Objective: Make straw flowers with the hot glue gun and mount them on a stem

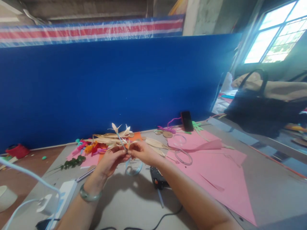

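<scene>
My left hand [112, 158] and my right hand [142, 151] meet above the grey table [263, 185], fingers pinched together on a small dried-leaf flower [119, 131] on a thin pale blue stem. The flower's tan petals stick up above my fingertips. A green bangle [89, 195] circles my left wrist. A roll of clear tape [133, 167] lies just under my hands, and a black glue gun [158, 179] rests on the table below my right wrist.
Pink paper sheets [216, 169] cover the table's right half. Dried leaves [107, 139], bright pipe cleaners [86, 147], a green sprig [72, 163] and a black phone [186, 120] lie near the blue partition [107, 89]. A white power strip [61, 197] sits at left, a dark bag [259, 108] at right.
</scene>
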Motion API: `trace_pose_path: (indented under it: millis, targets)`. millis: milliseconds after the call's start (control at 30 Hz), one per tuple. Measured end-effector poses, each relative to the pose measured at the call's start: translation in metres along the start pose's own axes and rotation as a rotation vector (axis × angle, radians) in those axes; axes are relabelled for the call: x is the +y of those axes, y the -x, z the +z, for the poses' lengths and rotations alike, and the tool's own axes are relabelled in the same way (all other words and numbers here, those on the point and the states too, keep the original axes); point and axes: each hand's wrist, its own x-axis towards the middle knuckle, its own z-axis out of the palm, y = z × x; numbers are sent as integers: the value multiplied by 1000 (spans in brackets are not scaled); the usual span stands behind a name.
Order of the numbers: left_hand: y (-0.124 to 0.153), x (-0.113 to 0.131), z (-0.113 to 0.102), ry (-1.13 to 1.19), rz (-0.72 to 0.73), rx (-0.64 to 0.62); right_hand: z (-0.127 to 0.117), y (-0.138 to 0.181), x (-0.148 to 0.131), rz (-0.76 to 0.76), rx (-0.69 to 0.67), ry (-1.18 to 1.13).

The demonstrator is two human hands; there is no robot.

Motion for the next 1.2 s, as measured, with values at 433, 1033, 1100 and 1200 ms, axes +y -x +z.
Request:
trace_pose_path:
  millis: [433,1033,1100,1200]
  targets:
    - [-7,-7,-5,-115,46,-49,-2,-3,9,31,62,-55]
    - [2,-2,2,-137,16,-63,-4,-5,9,35,25,-86]
    - [3,-2,3,-148,29,-55,-5,-5,11,40,33,-95]
    - [5,-2,6,-152,43,-40,-6,-6,14,28,30,-115]
